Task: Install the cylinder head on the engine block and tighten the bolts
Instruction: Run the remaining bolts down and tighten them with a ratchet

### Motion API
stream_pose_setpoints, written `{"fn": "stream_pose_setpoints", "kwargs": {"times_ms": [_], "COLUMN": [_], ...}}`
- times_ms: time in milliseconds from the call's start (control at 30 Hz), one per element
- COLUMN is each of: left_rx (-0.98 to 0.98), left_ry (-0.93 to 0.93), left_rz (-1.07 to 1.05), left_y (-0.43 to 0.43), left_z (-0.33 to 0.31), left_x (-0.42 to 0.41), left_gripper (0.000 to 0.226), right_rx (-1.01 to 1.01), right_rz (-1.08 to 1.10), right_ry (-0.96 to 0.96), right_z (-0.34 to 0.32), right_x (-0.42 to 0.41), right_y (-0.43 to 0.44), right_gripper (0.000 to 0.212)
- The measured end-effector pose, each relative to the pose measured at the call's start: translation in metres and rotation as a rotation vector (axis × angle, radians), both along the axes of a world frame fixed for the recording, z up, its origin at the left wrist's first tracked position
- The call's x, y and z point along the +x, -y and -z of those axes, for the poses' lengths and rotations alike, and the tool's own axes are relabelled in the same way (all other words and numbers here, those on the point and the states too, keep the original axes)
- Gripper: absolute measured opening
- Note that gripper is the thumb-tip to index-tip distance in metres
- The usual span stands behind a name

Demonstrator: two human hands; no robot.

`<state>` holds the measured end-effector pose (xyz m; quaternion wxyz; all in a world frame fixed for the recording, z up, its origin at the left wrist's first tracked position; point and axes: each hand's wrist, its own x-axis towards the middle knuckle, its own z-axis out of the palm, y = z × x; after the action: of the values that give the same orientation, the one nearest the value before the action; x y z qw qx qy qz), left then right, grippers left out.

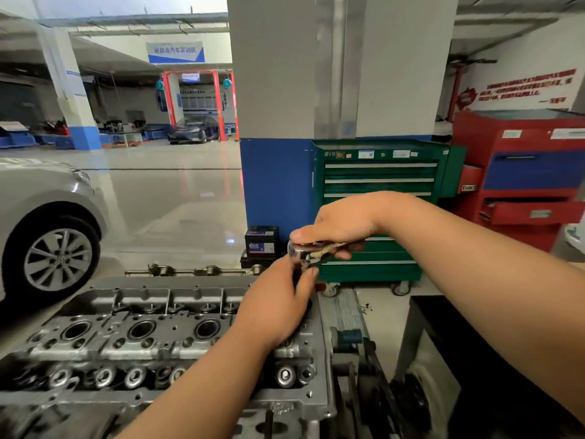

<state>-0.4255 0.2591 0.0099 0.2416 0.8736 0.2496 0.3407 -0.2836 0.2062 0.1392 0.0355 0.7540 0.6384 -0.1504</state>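
The grey cylinder head (142,337) lies across the lower left, with three round plug wells along its middle and valve springs along its near side. A chrome ratchet wrench (305,250) stands over the head's right end. My right hand (338,226) grips the ratchet's handle, thumb pressed on top of the ratchet's round head. My left hand (278,299) wraps the dark socket extension below the ratchet, fingertips touching just under the ratchet's head. The bolt and socket tip are hidden behind my left hand.
A camshaft (196,270) lies along the far edge of the head. Beyond stand a black battery (262,243), a green tool cabinet (380,198) and a red tool cabinet (522,179). A silver car (47,223) is at left. Belt pulleys (364,375) sit at the engine's right end.
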Motion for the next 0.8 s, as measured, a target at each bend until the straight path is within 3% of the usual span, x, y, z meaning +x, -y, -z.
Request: {"fn": "stream_pose_setpoints", "kwargs": {"times_ms": [67,167,300,500,600,800], "left_rx": [0.021,0.063,0.004,-0.03,-0.041,-0.023], "left_ry": [-0.025,-0.091,-0.098,-0.006,0.024,0.032], "left_rz": [-0.027,-0.007,-0.019,-0.01,-0.008,-0.02], "left_y": [0.002,0.005,0.009,0.015,0.011,0.005], "left_z": [0.0,-0.005,-0.008,-0.008,-0.005,-0.003], "left_x": [0.0,0.002,0.003,-0.001,0.001,0.007], "left_gripper": [0.008,0.007,0.005,0.006,0.011,0.02], "right_rx": [0.114,0.253,0.276,0.248,0.283,0.41], "right_rz": [0.128,0.172,0.328,0.465,0.509,0.494], "right_ry": [0.07,0.309,0.407,0.605,0.697,0.566], "right_z": [0.008,0.025,0.043,0.04,0.035,0.037], "right_x": [-0.022,-0.065,-0.111,-0.105,-0.064,-0.022], "right_y": [0.021,0.051,0.092,0.116,0.084,0.019], "right_gripper": [0.074,0.042,0.058,0.025,0.023,0.026]}}
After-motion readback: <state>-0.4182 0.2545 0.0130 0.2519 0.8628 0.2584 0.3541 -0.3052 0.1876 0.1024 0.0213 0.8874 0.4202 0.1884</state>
